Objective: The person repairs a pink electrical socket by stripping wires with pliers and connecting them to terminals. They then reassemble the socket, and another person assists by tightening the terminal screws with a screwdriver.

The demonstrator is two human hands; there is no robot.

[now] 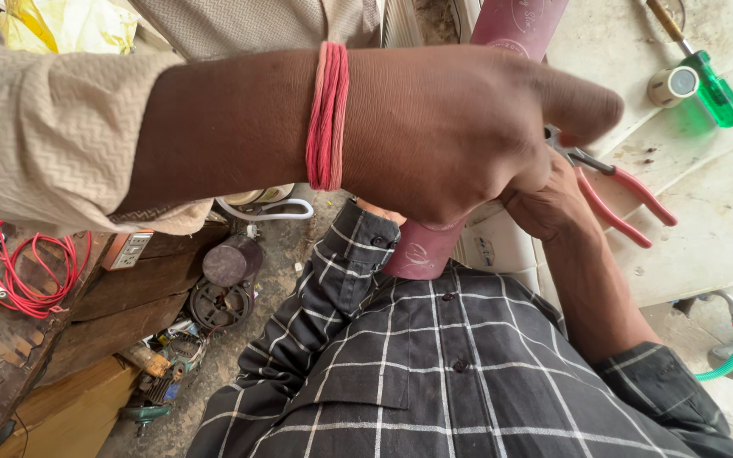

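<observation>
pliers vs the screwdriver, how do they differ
The pliers have red handles; the screwdriver has a clear green one. The pliers are gripped in the person's right hand; the screwdriver lies untouched on the white surface. The pliers have two handles, the screwdriver one. Both are hand tools.

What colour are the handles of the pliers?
Pinkish red, on the pliers beside the right hand, head view.

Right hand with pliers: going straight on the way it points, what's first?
Probably the co-worker's hand with the red thread band, which lies right across its path. The right hand, gripping the red-handled pliers, points up-left into it. Depth is unclear, so the maroon sheet could come first.
</observation>
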